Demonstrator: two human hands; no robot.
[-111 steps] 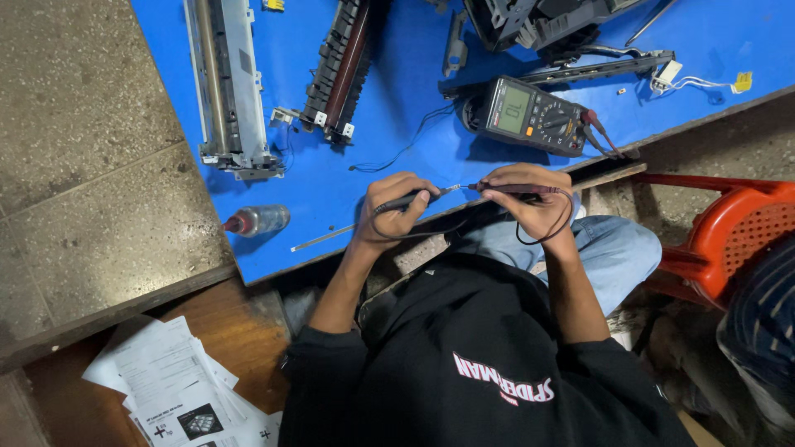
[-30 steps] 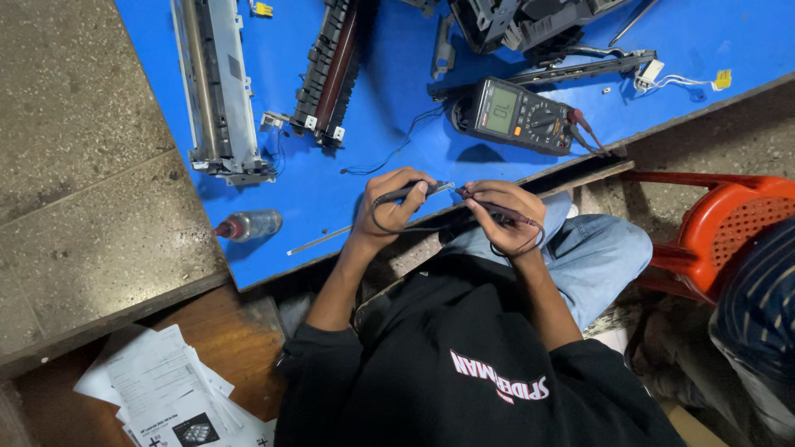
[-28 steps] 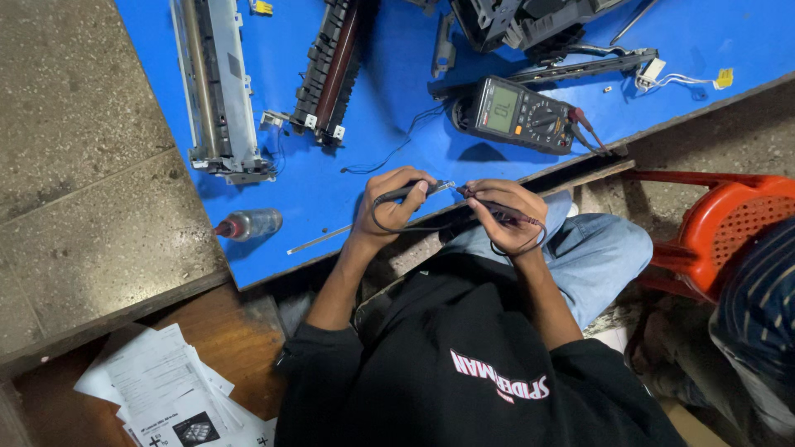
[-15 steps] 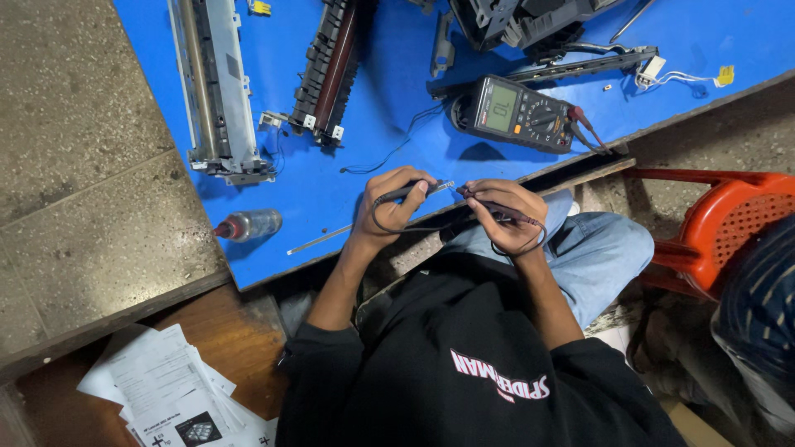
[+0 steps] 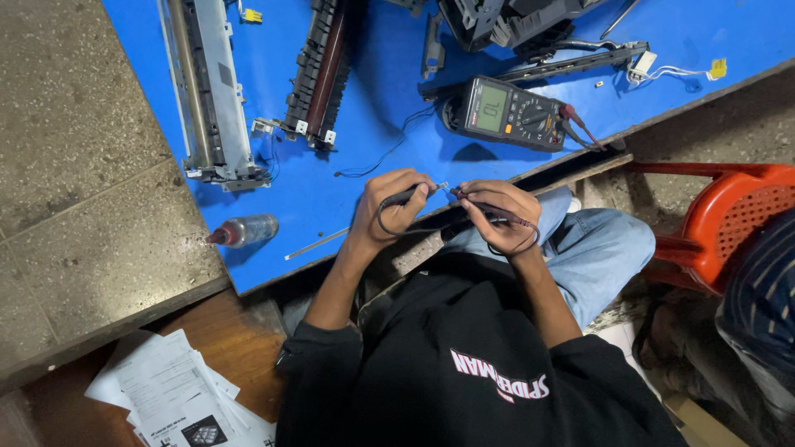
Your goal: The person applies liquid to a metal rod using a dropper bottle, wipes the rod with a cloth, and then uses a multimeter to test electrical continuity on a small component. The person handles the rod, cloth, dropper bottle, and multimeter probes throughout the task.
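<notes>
Head view, looking straight down on a seated person in a black top at the near edge of a blue desk [image 5: 331, 199]. The left hand [image 5: 393, 203] is closed in a pinch around a black test probe [image 5: 406, 197], its dark lead looping below the wrist. The right hand [image 5: 501, 207] is likewise curled shut on a red test probe [image 5: 489, 213], with the lead looping under the palm. The two probe tips meet at a small pale part [image 5: 444, 187] held between the fingertips, just above the near edge of the desk; what the part is cannot be told.

Behind the hands, near the middle of the desk's near edge, lies a multimeter [image 5: 513, 113] with its display lit and both leads plugged into its right end. Toward the far left corner lies a long grey metal assembly [image 5: 207, 91]; beside it, a black roller assembly [image 5: 319, 70]. A small clear bottle with a red tip [image 5: 244, 230] lies at the near left corner, and a thin metal rod [image 5: 316, 243] rests near the same edge. An orange plastic chair [image 5: 729, 219] stands to the right, and printed sheets [image 5: 178, 393] lie on the floor below the desk.

Compared with half a second before, the hands and probes keep the same pose and place; only the framing has shifted very slightly.
</notes>
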